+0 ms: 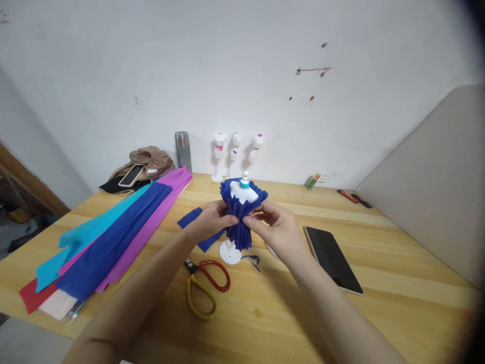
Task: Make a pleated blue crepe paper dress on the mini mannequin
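Observation:
A small white dress form [242, 191] with a turquoise neck band stands upright on its round base [230, 253]. Pleated dark blue crepe paper [238, 236] wraps around its body, flaring at the chest and below the waist. My left hand [213, 220] pinches the crepe paper at the waist from the left. From the right, my right hand [275, 226] pinches it there too, both thumbs in front and nearly meeting. My other fingers are mostly hidden behind the paper. Scissors [206, 288] with one red and one yellow handle lie just in front.
Long crepe paper sheets [117, 242] cover the table's left side. At the back stand a thermos [183, 151] and several white dress forms [220, 146]. A tablet [333, 258] lies right; a phone [132, 175] rests by brown cloth [153, 159]. Blue scraps [189, 217] lie behind my left hand.

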`<state>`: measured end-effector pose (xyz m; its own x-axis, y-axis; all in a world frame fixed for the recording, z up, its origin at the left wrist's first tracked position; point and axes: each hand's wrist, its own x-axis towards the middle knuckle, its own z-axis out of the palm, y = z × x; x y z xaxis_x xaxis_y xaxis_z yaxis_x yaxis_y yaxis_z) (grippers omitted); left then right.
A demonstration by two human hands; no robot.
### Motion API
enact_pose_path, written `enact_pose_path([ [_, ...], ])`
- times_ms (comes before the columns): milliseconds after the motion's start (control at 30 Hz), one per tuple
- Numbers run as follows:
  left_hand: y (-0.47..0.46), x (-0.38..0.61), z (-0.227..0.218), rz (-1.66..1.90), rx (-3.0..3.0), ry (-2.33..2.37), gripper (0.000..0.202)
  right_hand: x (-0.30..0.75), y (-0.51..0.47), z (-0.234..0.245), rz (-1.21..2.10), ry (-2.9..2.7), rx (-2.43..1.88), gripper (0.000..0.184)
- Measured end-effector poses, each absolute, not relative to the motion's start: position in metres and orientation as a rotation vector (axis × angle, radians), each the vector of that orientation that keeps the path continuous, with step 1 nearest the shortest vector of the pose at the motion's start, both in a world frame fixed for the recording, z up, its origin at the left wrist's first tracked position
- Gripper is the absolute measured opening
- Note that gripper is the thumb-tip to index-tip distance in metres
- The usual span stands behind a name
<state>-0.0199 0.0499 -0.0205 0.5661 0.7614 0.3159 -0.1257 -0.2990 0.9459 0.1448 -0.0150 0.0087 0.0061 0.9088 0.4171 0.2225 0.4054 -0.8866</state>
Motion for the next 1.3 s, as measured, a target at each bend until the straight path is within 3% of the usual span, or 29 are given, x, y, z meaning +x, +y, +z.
enact_pose_path([
  [200, 0.052, -0.020, -0.024, 0.970, 1.621, 0.501, 0.048, 0.146, -0.015, 0.007, 0.737, -1.518, -1.043, 0.010],
  [733, 0.032, -0.012, -0.009, 1.117, 1.830, 0.736, 0.033, 0.155, -0.009, -0.001, 0.776, -1.483, -1.038, 0.020],
  [1300, 0.035, -0.016, -0.008, 1.046, 1.830, 0.780, 0.032, 0.157, -0.010, 0.003, 0.830, -1.474, -1.011, 0.012],
])
